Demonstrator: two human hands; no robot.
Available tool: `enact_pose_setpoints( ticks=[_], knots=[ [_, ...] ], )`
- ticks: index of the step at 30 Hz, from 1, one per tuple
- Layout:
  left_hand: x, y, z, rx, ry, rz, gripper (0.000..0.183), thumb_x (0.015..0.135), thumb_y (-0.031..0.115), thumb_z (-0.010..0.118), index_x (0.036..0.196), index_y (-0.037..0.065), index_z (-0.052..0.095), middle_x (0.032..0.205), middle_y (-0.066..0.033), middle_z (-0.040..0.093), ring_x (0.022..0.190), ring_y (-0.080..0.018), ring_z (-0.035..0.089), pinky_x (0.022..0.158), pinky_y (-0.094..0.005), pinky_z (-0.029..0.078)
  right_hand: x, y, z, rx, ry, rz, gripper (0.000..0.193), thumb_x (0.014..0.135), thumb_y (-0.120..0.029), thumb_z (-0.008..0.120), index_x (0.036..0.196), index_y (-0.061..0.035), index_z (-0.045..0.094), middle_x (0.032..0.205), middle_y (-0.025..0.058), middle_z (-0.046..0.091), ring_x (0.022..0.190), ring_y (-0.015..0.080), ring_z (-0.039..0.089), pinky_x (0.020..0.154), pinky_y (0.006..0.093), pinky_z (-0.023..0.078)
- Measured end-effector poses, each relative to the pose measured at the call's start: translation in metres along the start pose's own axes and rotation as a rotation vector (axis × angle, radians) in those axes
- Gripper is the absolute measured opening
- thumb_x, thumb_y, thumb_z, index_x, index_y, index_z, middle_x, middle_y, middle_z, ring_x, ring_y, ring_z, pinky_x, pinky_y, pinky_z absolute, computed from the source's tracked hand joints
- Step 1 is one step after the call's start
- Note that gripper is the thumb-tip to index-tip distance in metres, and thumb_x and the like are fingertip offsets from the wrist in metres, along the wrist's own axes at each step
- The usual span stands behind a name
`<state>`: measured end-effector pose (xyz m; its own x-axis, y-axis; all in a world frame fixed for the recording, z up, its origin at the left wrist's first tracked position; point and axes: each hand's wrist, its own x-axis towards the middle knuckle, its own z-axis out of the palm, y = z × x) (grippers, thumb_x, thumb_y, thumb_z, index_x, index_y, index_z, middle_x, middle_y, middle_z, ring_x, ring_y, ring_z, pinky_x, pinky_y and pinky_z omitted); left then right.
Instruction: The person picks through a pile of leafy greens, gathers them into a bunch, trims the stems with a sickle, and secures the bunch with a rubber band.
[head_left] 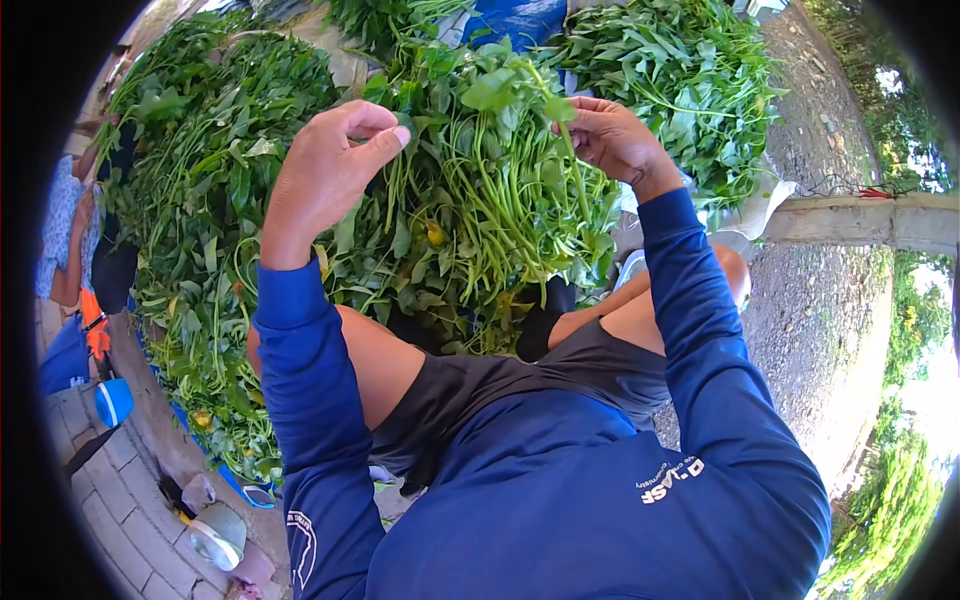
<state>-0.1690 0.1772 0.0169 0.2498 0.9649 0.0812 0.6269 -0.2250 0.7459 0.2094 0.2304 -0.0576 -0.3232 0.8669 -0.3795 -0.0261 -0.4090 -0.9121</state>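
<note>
Gravel ground [800, 330] lies right of the leafy heap [490, 200]. Over the heap's right edge, your right hand [610, 140] pinches one stem [579, 185]; your left hand [338, 165], half open, looks empty. Seemingly you handle single stems; the next move calls for a light pinch.

leafy stems [490, 190] lie before the person [560, 500] (brick paving [125, 505] to the left, gravel [805, 330] right).

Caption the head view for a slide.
Right hand pinches a leafy stem over heaped greens; left hand hovers nearby.
</note>
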Motion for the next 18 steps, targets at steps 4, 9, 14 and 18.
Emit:
enact_pose_setpoints(
  ticks=[4,9,14,18],
  knots=[
    [-0.002,0.022,0.021,-0.394,-0.033,-0.097,0.026,0.1,0.02,0.072,0.117,0.0,0.073,0.099,-0.0061,0.076,0.077,-0.0113,0.068,0.07,-0.0271,0.057,-0.031,-0.018,0.024,0.292,-0.158,-0.111,0.021,0.105,-0.017,0.067,0.122,-0.005,0.07,0.097,0.0012,0.075,0.075,0.0059,0.066,0.065,0.021,0.053],
    [-0.006,0.058,0.048,-0.659,-0.033,-0.129,0.03,0.102,0.03,0.072,0.119,0.006,0.075,0.093,-0.0012,0.073,0.071,-0.0056,0.064,0.061,-0.0209,0.052,-0.059,-0.015,0.08,0.104,0.005,-0.18,0.021,0.101,-0.02,0.073,0.118,-0.0066,0.076,0.096,-0.0024,0.075,0.075,0.0041,0.063,0.067,0.0204,0.051],
    [-0.008,0.049,0.077,-0.81,-0.052,-0.214,0.036,0.098,0.039,0.077,0.108,0.004,0.08,0.083,0.0027,0.07,0.067,-0.0037,0.058,0.057,-0.0204,0.044,-0.07,0.011,0.128,-0.023,-0.008,-0.396,0.023,0.101,-0.02,0.075,0.115,-0.0022,0.076,0.098,-0.0011,0.076,0.084,0.0047,0.062,0.074,0.0235,0.051],
    [-0.005,0.047,0.09,-0.805,0.159,-0.291,0.029,0.097,0.032,0.079,0.104,0.004,0.081,0.081,0.0023,0.071,0.066,-0.0052,0.058,0.056,-0.0229,0.044,-0.075,0.03,0.152,-0.088,0.338,-0.467,0.036,0.097,-0.026,0.08,0.117,0.003,0.073,0.104,0.0038,0.074,0.088,0.0104,0.065,0.077,0.0282,0.053]
  ],
)
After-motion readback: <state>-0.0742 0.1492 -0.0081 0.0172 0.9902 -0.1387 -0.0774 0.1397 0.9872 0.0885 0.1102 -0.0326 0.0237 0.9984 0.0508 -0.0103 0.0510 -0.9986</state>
